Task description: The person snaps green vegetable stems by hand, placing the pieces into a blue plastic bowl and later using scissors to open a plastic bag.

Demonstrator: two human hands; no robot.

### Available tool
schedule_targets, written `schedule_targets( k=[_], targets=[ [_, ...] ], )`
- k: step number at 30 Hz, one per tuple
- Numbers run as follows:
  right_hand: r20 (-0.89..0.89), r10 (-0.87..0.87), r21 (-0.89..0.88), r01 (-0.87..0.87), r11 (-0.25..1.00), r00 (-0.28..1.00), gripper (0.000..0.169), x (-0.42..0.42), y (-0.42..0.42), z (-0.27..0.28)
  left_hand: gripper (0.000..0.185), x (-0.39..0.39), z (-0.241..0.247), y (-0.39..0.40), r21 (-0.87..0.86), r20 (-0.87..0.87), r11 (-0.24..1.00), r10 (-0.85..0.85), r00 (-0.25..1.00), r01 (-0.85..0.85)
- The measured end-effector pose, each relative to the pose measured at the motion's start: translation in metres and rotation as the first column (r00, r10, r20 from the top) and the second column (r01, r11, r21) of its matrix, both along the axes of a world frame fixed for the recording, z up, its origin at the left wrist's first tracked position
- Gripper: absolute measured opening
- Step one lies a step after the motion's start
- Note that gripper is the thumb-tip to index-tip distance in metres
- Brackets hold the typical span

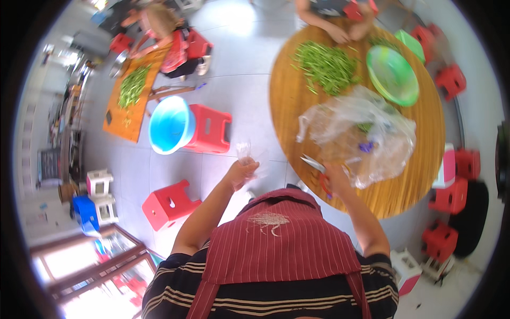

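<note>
My left hand (243, 172) is closed on a piece of clear plastic (244, 150), held over the floor left of the round wooden table (285, 119). At the table's near left edge, my right hand (338, 179) is at a pair of scissors (316, 164) with red handles; whether it grips them is unclear. The blades point up and left. Beside that hand lies a large crumpled clear plastic bag (382, 147) with a purple tie (365, 147) on it. Cut green vegetable stems (326, 67) form a pile farther back, left of a green plastic basin (392, 75).
A person's hands (344, 34) rest at the table's far edge. To the left, a blue basin (171, 125) stands by a red stool (209, 128), with another red stool (169, 205) nearer. Another person (159, 24) sits at an orange wooden table (119, 119) bearing green stems.
</note>
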State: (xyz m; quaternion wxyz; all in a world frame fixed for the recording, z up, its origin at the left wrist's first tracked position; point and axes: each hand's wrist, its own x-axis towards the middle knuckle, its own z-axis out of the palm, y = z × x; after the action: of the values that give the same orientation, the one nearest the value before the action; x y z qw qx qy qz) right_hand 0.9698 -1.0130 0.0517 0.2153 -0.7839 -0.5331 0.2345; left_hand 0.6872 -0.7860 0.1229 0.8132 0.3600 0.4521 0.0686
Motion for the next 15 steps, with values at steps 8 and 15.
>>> schedule_targets(
  k=[8,15],
  targets=[
    [-0.135,-0.194,0.123,0.21,0.97,0.972,0.034,-0.11,-0.005,0.01,0.026,-0.193,-0.012,0.015,0.116,-0.193,0.81,0.586,0.787,-0.575],
    [-0.404,0.052,-0.046,-0.077,0.996,0.913,0.045,-0.309,0.174,-0.009,0.016,-0.38,0.003,0.015,0.157,-0.212,0.706,0.707,0.674,-0.691]
  ],
)
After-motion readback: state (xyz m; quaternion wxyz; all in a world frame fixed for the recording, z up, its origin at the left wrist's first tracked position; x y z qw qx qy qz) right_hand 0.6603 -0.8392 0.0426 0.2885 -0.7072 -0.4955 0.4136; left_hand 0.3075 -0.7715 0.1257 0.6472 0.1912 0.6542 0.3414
